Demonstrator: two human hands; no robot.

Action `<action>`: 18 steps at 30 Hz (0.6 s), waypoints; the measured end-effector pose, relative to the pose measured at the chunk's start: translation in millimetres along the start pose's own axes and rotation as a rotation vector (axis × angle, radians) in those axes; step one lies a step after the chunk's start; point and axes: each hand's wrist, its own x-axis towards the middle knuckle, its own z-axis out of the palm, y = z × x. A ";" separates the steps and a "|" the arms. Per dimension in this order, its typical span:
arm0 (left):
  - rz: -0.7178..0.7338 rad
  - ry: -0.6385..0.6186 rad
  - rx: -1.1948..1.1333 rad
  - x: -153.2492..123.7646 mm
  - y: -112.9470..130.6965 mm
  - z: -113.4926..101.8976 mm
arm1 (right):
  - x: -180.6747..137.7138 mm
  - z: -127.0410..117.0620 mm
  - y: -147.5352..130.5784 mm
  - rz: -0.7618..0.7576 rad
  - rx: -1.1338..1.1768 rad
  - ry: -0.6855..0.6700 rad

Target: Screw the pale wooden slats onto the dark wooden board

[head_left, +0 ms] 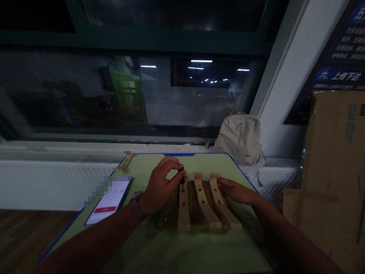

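Note:
My left hand [159, 187] pinches a short, dark-handled screwdriver [181, 178], held upright. Its shaft points down at the upper hole of the leftmost curved wooden piece [184, 220]. Two similar pieces lie to the right, a middle wooden piece [208, 213] and a right wooden piece [227, 215], each with two dark holes. At the right piece's upper end, my right hand [236, 191] is closed, fingertips against its side and partly hidden. Beneath the pieces is a brownish, shiny, transparent-looking mat or packet [170, 213].
A phone [110, 201] with a lit screen lies on the green table [131, 243], left of my forearm. Another curved wooden piece [126, 161] rests at the far left corner. Beyond the table are a beige backpack [241, 137], a radiator [57, 182] and a window; cardboard [333, 171] stands at right.

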 end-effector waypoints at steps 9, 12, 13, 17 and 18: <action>0.014 -0.003 0.008 0.1 2.8 -0.9 | -1.2 -0.6 -3.0 -0.009 -0.031 0.011; 0.014 -0.009 0.011 0.3 3.6 -1.0 | -0.6 0.0 0.3 -0.022 -0.031 0.015; 0.011 -0.007 0.012 0.1 3.6 -0.8 | -0.4 0.2 1.1 -0.025 -0.027 0.017; -0.050 0.010 -0.023 -4.1 2.1 1.2 | -0.5 0.5 0.1 -0.032 -0.022 0.020; -0.082 0.009 -0.045 -5.7 1.4 1.8 | -0.6 0.4 -1.1 -0.033 -0.023 0.018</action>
